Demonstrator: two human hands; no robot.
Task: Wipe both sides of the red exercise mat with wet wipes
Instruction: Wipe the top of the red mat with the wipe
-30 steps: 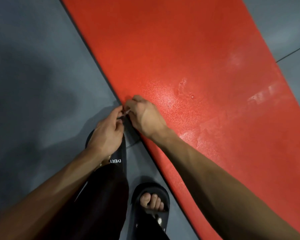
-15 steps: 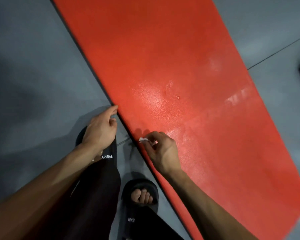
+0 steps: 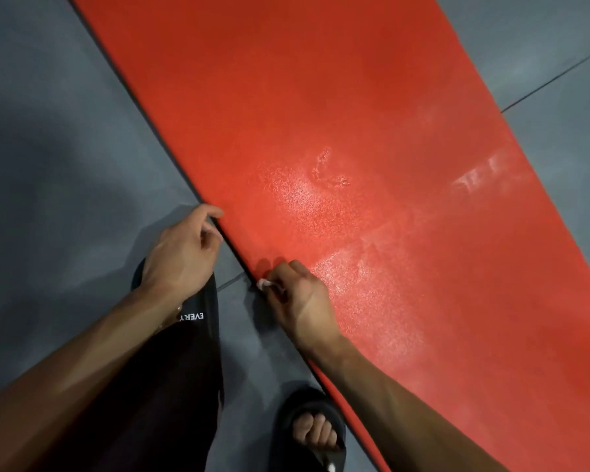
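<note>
Head view: the mat (image 3: 355, 131) lies flat on the grey floor (image 3: 65, 131). At the mat's near edge the right hand (image 3: 300, 298) pinches a small wipe (image 3: 264, 284), seemingly balled up. The left hand (image 3: 181, 253), loosely curled and empty, touches that edge further along. Best to unfold the wipe, press it flat, and stroke along the mat in overlapping passes.

A gym-like room (grey tiled floor (image 3: 65, 137), red exercise mat (image 3: 355, 131)).

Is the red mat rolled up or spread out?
Spread out: the red mat lies flat across the grey floor, with no rolled part in view.
</note>
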